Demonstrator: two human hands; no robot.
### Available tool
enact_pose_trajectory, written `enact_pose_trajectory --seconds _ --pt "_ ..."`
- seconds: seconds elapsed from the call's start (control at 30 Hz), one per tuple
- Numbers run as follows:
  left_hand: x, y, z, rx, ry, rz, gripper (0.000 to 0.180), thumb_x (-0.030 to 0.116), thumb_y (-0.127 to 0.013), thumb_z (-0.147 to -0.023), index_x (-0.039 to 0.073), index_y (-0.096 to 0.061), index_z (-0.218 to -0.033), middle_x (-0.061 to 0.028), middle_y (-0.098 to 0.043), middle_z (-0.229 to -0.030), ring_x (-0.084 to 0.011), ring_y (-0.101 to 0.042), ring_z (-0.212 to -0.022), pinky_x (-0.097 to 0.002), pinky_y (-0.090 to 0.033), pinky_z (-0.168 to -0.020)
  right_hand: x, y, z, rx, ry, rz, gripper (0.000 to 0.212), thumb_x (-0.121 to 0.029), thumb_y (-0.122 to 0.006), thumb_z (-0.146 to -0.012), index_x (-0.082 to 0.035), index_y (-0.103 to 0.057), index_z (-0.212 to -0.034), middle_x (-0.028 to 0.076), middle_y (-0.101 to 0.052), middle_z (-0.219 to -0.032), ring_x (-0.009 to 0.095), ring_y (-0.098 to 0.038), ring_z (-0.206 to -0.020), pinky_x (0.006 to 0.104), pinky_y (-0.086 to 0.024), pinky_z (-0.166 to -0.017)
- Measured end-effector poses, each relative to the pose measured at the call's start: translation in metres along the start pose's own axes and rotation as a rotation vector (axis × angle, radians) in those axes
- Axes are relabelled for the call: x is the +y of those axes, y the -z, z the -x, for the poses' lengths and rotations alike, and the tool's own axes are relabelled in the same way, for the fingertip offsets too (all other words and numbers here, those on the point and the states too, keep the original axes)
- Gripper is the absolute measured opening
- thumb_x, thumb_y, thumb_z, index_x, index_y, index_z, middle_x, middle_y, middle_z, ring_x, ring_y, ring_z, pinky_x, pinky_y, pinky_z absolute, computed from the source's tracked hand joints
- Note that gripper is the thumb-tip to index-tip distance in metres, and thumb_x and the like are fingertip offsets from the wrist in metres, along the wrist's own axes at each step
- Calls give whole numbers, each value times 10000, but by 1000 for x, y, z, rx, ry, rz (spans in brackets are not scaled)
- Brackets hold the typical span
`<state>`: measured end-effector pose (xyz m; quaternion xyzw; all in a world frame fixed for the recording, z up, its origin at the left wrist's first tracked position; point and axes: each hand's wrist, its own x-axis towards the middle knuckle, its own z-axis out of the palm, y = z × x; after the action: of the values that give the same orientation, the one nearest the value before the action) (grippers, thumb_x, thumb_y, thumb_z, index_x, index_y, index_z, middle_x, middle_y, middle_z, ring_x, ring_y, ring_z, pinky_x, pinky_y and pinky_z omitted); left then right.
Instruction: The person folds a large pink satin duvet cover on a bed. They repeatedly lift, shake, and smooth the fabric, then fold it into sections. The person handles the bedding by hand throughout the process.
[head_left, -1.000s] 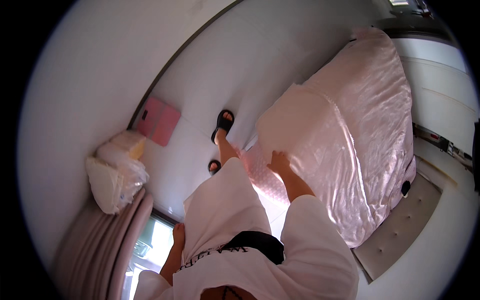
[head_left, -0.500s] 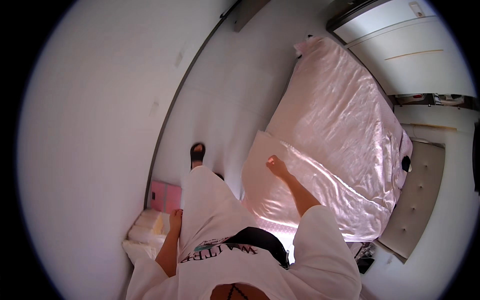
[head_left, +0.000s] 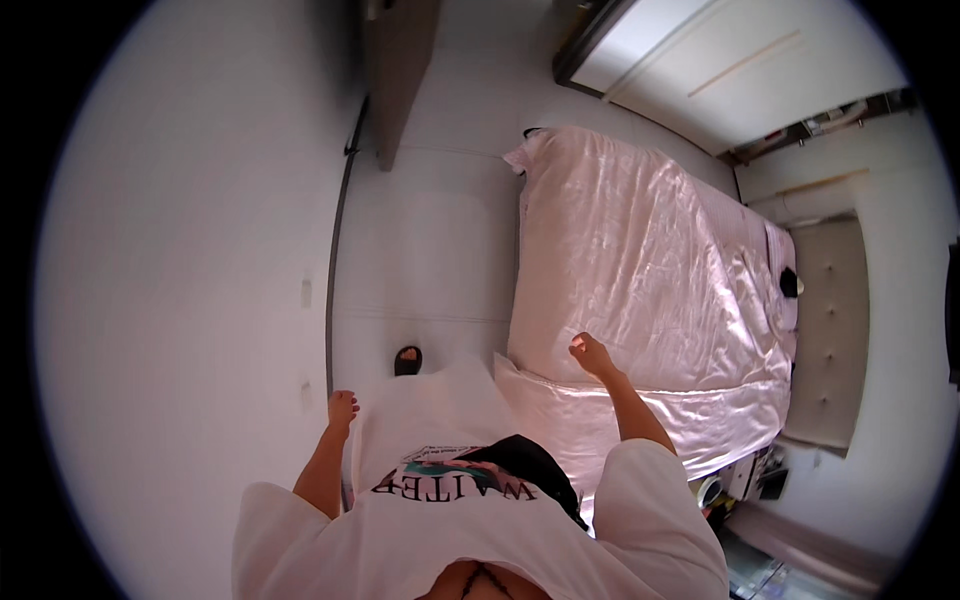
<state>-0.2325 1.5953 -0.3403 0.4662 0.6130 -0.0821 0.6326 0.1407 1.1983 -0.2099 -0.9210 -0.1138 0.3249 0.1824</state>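
My left hand (head_left: 343, 408) hangs beside the white wall (head_left: 190, 310) with its fingers loosely curled in and nothing seen in them. Out over the bed, my right hand (head_left: 592, 354) is also curled, and I see no object in it. Beneath it lies a shiny pale pink bed cover (head_left: 620, 250), wrinkled, with a fold across its near part; whether the hand touches the cover I cannot tell. A black slipper (head_left: 408, 361) shows on one foot in front of me. Across my white shirt sits a black bag (head_left: 525, 468).
A partly open door (head_left: 402, 80) stands ahead on the left, past the pale tiled floor (head_left: 425, 225). The bed's tufted headboard (head_left: 828, 330) is at the right. A white wardrobe (head_left: 690, 60) is beyond the bed. Glass-topped furniture (head_left: 755, 570) stands at the lower right.
I have moved forward along the bed and the view has turned. The door has come further into view. The pink flat item and white packages by the wall have dropped from sight.
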Motion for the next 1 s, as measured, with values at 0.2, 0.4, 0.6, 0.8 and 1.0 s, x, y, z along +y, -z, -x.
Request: enact_pose_trajectory --seconds 0.2,0.4,0.6,0.8,1.0 --pt "175 -95 -63 -130 -105 -173 179 242 -526 -740 114 -501 -862 -16 -519 -722 -120 -522 -576 -240 -387 -465 27 12 -53 -20 -137 -197 330 -278 -576 -724 -33 -514 -937 165 -590 -851 283 -568 -824 349 -439 -720" --pt "319 -226 -102 -173 -108 -339 174 234 -494 -772 85 -503 -862 -11 -506 -739 -109 -511 -608 -250 -401 -497 77 33 -150 -160 -363 -426 275 -274 -562 -724 -36 -543 -861 143 -596 -858 285 -566 -821 356 -440 -714" --pt "432 -352 -141 -247 -171 -420 160 226 -500 -768 88 -499 -849 -7 -495 -725 -103 -495 -599 -242 -401 -488 68 102 -255 159 -277 -465 281 -237 -544 -744 -26 -524 -929 145 -580 -843 244 -555 -812 327 -436 -705" --pt "517 -501 -192 -391 -142 -504 159 243 -538 -740 117 -495 -827 -2 -486 -746 -130 -501 -707 -250 -405 -585 52 162 -302 286 -261 -634 268 -200 -527 -757 -20 -511 -955 157 -579 -837 251 -558 -790 326 -433 -708" --pt "566 -665 -238 -381 -255 -572 298 309 -560 -765 72 -515 -940 -21 -488 -824 -135 -482 -787 -282 -428 -629 97 123 -314 315 -536 -740 260 -190 -530 -747 -21 -523 -945 158 -584 -822 258 -564 -774 330 -437 -702"
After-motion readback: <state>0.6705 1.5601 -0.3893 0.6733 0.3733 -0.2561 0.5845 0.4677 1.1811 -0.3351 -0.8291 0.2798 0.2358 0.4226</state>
